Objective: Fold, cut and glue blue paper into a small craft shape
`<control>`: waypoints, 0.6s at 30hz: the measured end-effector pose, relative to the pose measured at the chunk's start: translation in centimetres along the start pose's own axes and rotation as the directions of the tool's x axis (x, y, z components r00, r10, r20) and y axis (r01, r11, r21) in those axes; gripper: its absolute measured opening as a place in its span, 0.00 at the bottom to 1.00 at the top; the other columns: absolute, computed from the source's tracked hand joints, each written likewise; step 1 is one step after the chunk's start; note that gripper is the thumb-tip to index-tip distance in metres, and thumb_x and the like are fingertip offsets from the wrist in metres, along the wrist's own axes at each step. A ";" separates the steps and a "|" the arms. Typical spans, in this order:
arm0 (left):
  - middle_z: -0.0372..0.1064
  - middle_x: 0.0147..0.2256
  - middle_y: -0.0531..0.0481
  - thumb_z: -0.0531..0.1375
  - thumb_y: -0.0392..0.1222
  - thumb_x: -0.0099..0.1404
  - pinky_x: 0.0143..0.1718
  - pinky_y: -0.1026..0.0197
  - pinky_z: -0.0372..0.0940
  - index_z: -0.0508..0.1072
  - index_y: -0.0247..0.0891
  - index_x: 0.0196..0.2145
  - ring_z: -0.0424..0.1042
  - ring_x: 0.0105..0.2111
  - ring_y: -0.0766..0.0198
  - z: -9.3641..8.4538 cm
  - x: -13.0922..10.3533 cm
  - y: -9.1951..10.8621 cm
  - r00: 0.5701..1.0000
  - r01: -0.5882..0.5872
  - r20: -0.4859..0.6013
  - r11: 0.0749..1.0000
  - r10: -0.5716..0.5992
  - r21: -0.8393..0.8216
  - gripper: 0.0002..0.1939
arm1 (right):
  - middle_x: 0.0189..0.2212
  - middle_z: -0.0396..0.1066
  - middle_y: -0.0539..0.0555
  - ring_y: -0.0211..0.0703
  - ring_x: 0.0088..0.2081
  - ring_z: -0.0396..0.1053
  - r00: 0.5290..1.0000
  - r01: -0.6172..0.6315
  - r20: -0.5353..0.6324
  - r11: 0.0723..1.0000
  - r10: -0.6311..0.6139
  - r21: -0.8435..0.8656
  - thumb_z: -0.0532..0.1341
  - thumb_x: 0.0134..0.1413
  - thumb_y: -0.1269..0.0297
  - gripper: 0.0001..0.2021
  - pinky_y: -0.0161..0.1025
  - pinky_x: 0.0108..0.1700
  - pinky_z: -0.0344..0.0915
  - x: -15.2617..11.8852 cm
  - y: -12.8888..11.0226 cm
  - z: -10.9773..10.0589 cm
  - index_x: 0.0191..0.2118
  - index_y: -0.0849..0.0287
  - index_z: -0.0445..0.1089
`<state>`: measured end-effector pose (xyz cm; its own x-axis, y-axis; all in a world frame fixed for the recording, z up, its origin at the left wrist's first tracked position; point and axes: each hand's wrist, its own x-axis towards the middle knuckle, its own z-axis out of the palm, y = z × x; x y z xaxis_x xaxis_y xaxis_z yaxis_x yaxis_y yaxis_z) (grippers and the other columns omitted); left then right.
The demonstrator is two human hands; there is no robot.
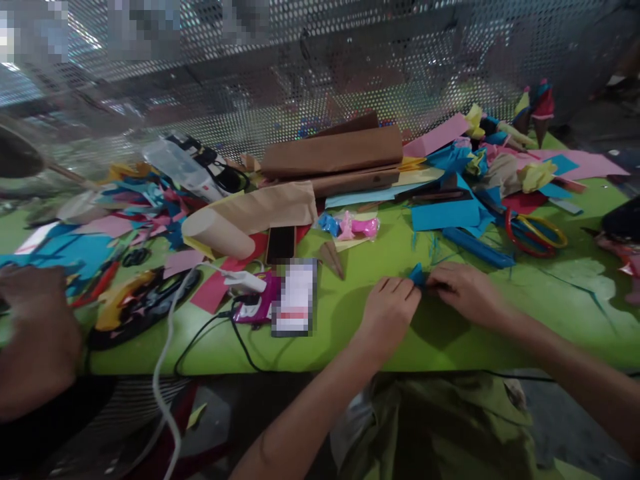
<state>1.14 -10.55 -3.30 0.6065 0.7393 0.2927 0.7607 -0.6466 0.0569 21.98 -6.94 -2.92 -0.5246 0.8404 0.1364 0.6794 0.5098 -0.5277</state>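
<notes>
A small piece of blue paper point(417, 274) stands up between my two hands, above the green tabletop point(345, 353). My left hand point(393, 308) is closed on its left side, with the fingers curled together. On the other side my right hand point(457, 288) has its fingers pinched at the paper's right edge. The lower part of the paper is hidden by my fingers. A small brown paper cone point(332, 259) lies to the left of my left hand. Behind my right hand is a rolled blue paper point(479, 247).
Red and yellow scissors point(535, 233) lie at the right. Brown paper rolls point(333, 152) sit at the back. Phones point(295, 297), a purple power strip point(257, 303) and cables are left of centre. Another person's arm point(37, 327) rests at the far left. Colored scraps lie around.
</notes>
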 end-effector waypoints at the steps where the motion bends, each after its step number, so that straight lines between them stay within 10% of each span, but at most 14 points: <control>1: 0.73 0.38 0.47 0.55 0.35 0.73 0.43 0.53 0.65 0.74 0.36 0.41 0.70 0.39 0.56 0.0 0.2 0.0 1.000 -0.011 0.007 1.000 0.011 0.017 0.08 | 0.32 0.74 0.52 0.45 0.37 0.70 1.000 -0.004 -0.002 1.000 0.004 0.008 0.60 0.57 0.75 0.08 0.40 0.38 0.61 0.0 0.0 0.0 0.33 0.56 0.73; 18: 0.74 0.42 0.47 0.52 0.32 0.73 0.45 0.51 0.64 0.75 0.38 0.44 0.69 0.43 0.55 -0.7 1.1 -0.8 0.987 0.095 0.136 0.990 -0.080 -0.108 0.12 | 0.31 0.76 0.53 0.45 0.33 0.70 0.958 0.182 -0.137 0.906 -0.251 -0.382 0.57 0.60 0.75 0.09 0.42 0.37 0.56 -1.1 -0.4 1.0 0.36 0.58 0.74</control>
<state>1.07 -9.35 -2.39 0.5694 0.8073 0.1549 0.7855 -0.5899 0.1870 21.79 -8.24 -3.76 -0.6024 0.7029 0.3781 0.7159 0.6853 -0.1333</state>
